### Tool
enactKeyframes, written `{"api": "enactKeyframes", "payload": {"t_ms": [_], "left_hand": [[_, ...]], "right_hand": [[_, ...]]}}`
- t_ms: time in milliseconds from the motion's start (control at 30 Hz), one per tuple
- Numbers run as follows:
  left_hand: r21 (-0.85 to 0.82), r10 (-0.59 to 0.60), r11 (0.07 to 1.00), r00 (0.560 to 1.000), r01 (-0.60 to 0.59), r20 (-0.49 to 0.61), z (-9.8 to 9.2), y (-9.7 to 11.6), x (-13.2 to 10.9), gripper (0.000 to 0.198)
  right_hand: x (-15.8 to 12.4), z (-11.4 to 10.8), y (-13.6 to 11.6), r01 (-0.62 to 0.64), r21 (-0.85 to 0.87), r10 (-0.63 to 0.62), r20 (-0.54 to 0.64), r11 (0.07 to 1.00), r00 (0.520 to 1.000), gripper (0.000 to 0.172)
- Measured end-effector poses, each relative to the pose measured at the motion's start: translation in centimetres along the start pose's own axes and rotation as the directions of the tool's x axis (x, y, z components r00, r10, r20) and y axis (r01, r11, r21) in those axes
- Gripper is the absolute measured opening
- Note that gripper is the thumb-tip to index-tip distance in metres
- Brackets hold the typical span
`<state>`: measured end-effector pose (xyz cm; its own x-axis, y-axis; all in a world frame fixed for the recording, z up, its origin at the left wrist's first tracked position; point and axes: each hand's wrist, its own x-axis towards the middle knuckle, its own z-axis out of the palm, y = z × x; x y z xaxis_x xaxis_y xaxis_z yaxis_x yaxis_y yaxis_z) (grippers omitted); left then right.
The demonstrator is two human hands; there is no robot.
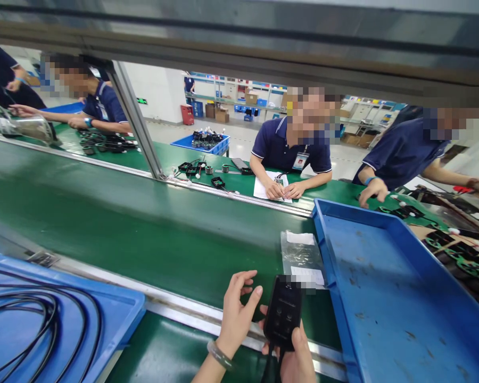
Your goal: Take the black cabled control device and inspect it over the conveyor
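Note:
A black control box (282, 314) with a dark panel and several button marks rests in my right hand (299, 356). My right thumb lies along its lower right edge, and fingertips show at its left side. Dark cables come out of its lower end and run down out of view. My left hand (239, 308), with a bangle on the wrist, is just left of the box, its fingers apart and holding nothing. Beyond the box, a clear plastic bag (301, 252) with white paper labels lies on the green belt (143, 234).
At right stands a large blue tray (375, 282); at lower left, another blue tray (127, 303) holds coiled black cable (56, 314). A metal beam (239, 48) crosses overhead, with a slanted post (138, 117). Several co-workers sit across the belt among small black parts (193, 167).

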<state>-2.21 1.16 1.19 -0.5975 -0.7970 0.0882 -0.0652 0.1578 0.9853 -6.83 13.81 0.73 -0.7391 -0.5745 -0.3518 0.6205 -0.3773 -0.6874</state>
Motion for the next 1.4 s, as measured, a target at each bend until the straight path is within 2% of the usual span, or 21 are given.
{"api": "enactKeyframes", "payload": {"t_ms": [167,533,767,933,1167,1400], "left_hand": [[0.01,-0.002,1.0,1.0,0.002,-0.021,0.2,-0.7,0.1,0.027],[0.002,-0.01,1.0,1.0,0.01,0.0,0.4,-0.8,0.0,0.022],[0.004,-0.016,1.0,1.0,0.016,0.008,0.4,-0.6,0.0,0.021],[0.0,0.007,1.0,0.999,-0.007,0.048,0.3,-0.2,0.1,0.02],[0.055,0.001,0.998,0.998,-0.004,0.063,0.2,0.2,-0.2,0.032],[0.03,-0.001,1.0,0.996,-0.001,0.086,0.3,0.5,-0.3,0.031]], "right_hand": [[0.4,0.3,-0.4,0.004,-0.027,-0.007,-0.11,1.0,0.994,0.056],[0.9,-0.2,-0.5,-0.068,-0.008,0.066,-0.169,0.998,0.983,0.053],[0.6,0.4,-0.7,-0.072,-0.028,0.067,-0.174,0.997,0.982,0.052],[0.8,0.1,-0.6,-0.077,-0.034,0.069,-0.194,0.996,0.979,0.053],[1.1,0.0,-0.2,-0.059,-0.037,0.053,-0.149,0.998,0.987,0.056],[0.9,-0.1,0.3,-0.067,-0.012,0.065,-0.112,0.998,0.992,0.051]]}}
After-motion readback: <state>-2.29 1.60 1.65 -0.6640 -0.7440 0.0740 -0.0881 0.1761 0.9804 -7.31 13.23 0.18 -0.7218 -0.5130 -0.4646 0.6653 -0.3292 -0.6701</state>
